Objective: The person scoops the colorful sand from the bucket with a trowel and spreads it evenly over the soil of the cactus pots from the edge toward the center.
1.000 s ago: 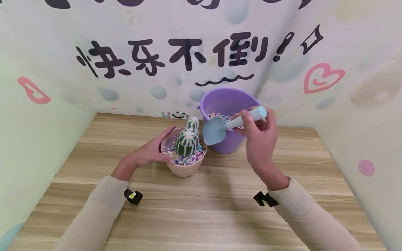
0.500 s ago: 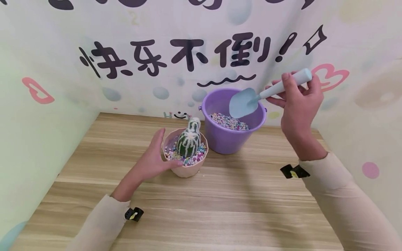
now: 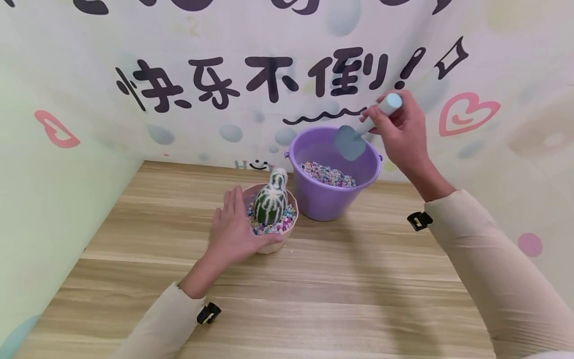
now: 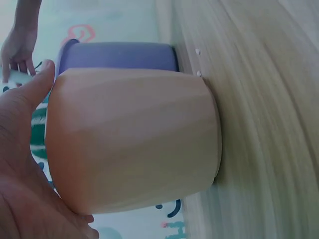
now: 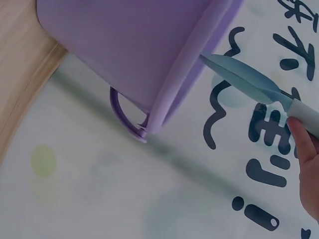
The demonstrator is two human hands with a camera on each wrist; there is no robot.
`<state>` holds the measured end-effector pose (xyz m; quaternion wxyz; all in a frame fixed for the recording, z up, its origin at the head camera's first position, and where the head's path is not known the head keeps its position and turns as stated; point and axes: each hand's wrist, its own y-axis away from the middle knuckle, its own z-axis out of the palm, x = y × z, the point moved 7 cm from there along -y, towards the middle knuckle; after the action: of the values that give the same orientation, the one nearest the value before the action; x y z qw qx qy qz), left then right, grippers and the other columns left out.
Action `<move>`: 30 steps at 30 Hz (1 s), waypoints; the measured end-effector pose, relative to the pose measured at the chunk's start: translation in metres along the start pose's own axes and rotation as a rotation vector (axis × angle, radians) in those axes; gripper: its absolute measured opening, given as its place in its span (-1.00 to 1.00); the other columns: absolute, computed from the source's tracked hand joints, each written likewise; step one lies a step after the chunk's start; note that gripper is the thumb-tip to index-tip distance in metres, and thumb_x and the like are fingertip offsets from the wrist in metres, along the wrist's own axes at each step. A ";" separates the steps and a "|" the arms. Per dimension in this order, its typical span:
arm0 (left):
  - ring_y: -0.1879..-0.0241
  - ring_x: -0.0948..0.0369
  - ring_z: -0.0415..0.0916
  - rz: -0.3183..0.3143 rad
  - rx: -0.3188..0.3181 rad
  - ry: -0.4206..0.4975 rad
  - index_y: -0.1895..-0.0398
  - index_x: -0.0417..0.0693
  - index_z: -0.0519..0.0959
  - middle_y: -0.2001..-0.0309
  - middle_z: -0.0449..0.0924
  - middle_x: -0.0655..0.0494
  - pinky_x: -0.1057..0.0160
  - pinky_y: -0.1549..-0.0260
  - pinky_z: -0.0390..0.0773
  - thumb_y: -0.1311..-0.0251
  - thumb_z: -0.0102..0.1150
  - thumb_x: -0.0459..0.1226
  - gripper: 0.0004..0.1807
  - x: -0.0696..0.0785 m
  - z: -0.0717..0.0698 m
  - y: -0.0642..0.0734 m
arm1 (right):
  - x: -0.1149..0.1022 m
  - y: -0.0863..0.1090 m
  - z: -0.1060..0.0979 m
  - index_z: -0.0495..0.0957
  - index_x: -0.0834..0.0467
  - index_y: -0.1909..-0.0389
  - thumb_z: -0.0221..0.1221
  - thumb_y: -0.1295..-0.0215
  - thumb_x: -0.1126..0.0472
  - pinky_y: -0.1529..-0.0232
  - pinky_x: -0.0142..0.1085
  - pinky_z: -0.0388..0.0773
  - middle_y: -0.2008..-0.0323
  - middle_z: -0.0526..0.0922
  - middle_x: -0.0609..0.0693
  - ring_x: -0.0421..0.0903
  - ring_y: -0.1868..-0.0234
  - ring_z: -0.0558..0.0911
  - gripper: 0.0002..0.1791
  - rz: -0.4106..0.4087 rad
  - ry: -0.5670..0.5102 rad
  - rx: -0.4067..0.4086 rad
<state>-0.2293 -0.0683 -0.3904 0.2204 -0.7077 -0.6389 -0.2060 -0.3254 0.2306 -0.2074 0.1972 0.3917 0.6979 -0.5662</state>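
Note:
My right hand [image 3: 405,137] grips the white handle of a light blue toy shovel [image 3: 351,143]. In the head view, the shovel's blade overlaps the upper right of a purple bucket [image 3: 320,202] partly filled with small coloured pebbles [image 3: 327,174]. The right wrist view shows the blade [image 5: 241,77] by the bucket's rim, with no pebbles visible on it. My left hand [image 3: 233,229] rests at the left rim of a pale pink flower pot [image 4: 134,139], thumb stretched along the near rim, fingers fairly straight. A striped cactus [image 3: 270,204] stands in the pot amid coloured pebbles.
The pot and bucket stand side by side on a wood-grain table [image 3: 305,299]. A printed cloth backdrop [image 3: 251,35] rises right behind the bucket. A few stray pebbles [image 4: 198,73] lie on the table by the pot.
My right hand moved from the pot's side up and right, then back slightly left, tilting the shovel more steeply over the bucket. My left hand's fingers shifted from spread around the pot to closer together.

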 end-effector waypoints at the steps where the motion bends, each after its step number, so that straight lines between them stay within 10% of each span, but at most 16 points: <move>1: -0.52 -0.14 -0.41 -0.001 0.004 -0.001 -0.52 -0.21 -0.45 -0.53 -0.42 -0.26 -0.32 -0.38 -0.15 0.36 0.31 0.48 0.63 0.001 0.001 0.000 | 0.003 -0.001 0.004 0.44 0.20 0.08 0.14 -0.36 0.31 0.23 -0.42 0.66 0.28 0.67 -0.03 -0.13 0.22 0.69 -0.83 0.002 0.022 -0.036; 12: -0.48 -0.23 -0.17 -0.016 -0.016 0.155 -0.53 -0.18 -0.44 -0.54 -0.36 -0.21 -0.25 -0.32 0.14 0.33 0.46 0.33 0.60 0.002 0.006 -0.003 | 0.042 -0.010 0.035 0.32 0.14 0.03 0.07 -0.43 0.20 0.08 -0.28 0.65 0.17 0.60 0.13 -0.06 0.11 0.64 -0.80 0.166 0.043 -0.211; 30: -0.47 -0.19 -0.10 -0.022 -0.041 0.176 -0.54 -0.17 -0.35 -0.54 -0.33 -0.17 -0.24 -0.30 0.20 0.32 0.49 0.28 0.55 -0.001 0.004 -0.008 | 0.102 -0.009 0.057 0.29 0.22 -0.10 0.09 -0.43 0.14 0.05 -0.21 0.65 0.03 0.56 0.13 0.00 -0.03 0.62 -0.65 0.291 0.084 -0.171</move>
<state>-0.2376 -0.0659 -0.3942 0.2589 -0.6843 -0.6204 -0.2826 -0.4048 0.2093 -0.2913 0.2804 0.4936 0.6871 -0.4535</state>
